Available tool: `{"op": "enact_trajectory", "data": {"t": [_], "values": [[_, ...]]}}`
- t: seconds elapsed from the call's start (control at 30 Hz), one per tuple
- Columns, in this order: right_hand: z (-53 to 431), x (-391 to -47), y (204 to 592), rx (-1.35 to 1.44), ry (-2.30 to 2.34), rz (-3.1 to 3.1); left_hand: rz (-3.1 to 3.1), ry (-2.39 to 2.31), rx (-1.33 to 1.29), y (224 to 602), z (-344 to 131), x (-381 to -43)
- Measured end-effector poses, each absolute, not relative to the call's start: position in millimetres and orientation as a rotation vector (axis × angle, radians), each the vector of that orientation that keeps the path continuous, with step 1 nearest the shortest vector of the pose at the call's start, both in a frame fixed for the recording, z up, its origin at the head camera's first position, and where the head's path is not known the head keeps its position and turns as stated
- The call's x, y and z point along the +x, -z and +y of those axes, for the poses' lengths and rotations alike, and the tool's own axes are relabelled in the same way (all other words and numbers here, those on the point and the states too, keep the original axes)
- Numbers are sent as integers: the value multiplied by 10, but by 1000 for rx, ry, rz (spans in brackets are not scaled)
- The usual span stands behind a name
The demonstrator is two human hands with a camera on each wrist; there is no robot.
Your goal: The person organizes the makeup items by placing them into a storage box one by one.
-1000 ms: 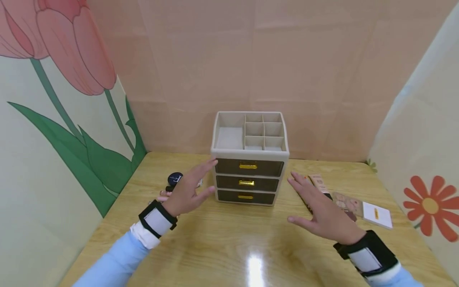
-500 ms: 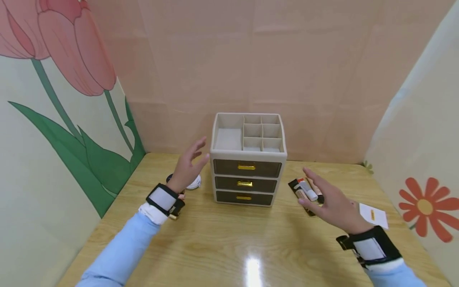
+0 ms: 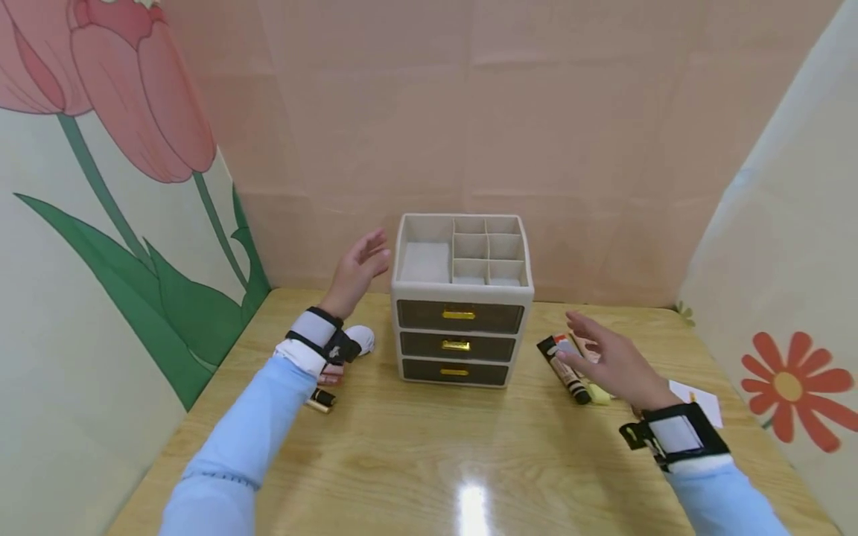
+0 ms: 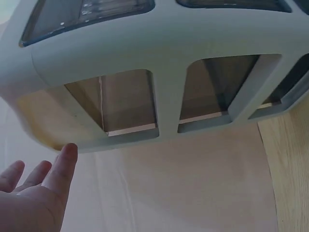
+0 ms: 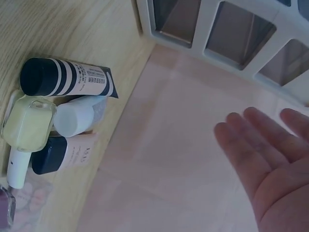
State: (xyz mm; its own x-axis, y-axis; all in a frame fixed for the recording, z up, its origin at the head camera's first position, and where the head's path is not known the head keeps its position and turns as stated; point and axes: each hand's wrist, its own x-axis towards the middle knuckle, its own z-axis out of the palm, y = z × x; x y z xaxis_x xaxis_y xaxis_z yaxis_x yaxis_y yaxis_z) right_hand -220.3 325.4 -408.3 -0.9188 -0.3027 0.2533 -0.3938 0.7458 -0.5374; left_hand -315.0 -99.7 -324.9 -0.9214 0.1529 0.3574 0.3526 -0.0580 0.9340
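A white desktop organizer (image 3: 462, 292) with dark drawers and gold handles stands at the back middle of the table. Its top tray has one large compartment and several small ones. My left hand (image 3: 357, 272) is raised beside the organizer's upper left side, fingers extended and slightly bent, holding nothing. In the left wrist view its fingertips (image 4: 70, 151) come right up to the organizer's lower edge as seen there. My right hand (image 3: 620, 368) hovers palm inward above the items on the right, fingers relaxed. Under it lies a striped tube (image 5: 67, 77) next to a pale yellow bottle (image 5: 30, 122).
A white tube (image 5: 72, 116) and a dark-capped tube (image 5: 65, 152) lie by the bottle. A white box (image 3: 704, 404) is farther right. Left of the organizer are a white round item (image 3: 362, 339) and a black-and-gold tube (image 3: 322, 400), partly behind the left arm.
My left hand has risen toward the back, from the organizer's front left to beside its top. My right hand has shifted slightly right, uncovering the tubes. The organizer's drawers stay closed.
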Motion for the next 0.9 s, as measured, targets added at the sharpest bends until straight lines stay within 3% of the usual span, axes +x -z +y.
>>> {"op": "enact_trajectory", "data": {"t": [0.9], "values": [[3059,-2801,4475,287,-679,-3122,-2140,2169,-452,3226,-893,-3583]]}}
